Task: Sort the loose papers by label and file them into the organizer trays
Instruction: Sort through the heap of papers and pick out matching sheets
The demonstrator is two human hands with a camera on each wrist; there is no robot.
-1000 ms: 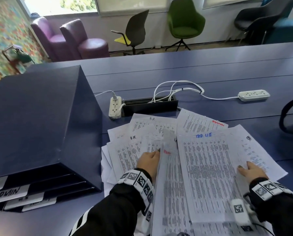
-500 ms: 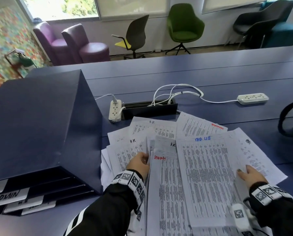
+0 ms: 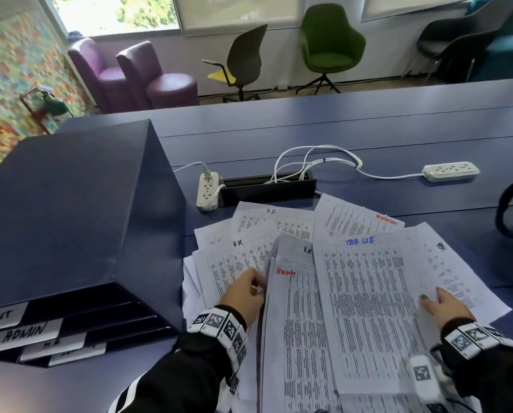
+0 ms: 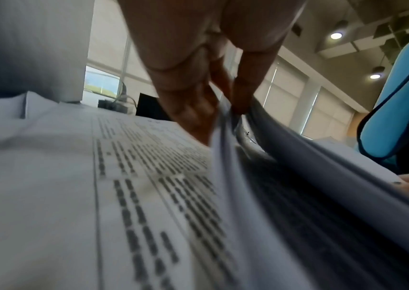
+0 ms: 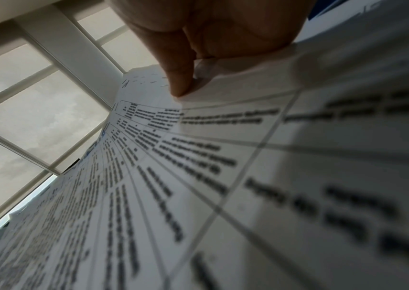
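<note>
Filing not started: white printed loose papers [image 3: 365, 308] lie fanned at the blue bench's [image 3: 368, 135] near edge; dark blue organizer trays [image 3: 79, 317] appear empty. Left hand [image 3: 245, 293] grip pinches sheet edges; right hand [image 3: 444, 305] rests flat, fingers relaxed.

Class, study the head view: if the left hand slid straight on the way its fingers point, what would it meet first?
Probably the H.K sheet just ahead of the left hand, then the white power strip; depth is unclear.

Two power strips [image 3: 207, 190] [image 3: 450, 171] lie mid-frame beside a cable box [image 3: 267, 189]; purple armchairs [image 3: 136, 76], a green chair [image 3: 329, 43] along the top.
</note>
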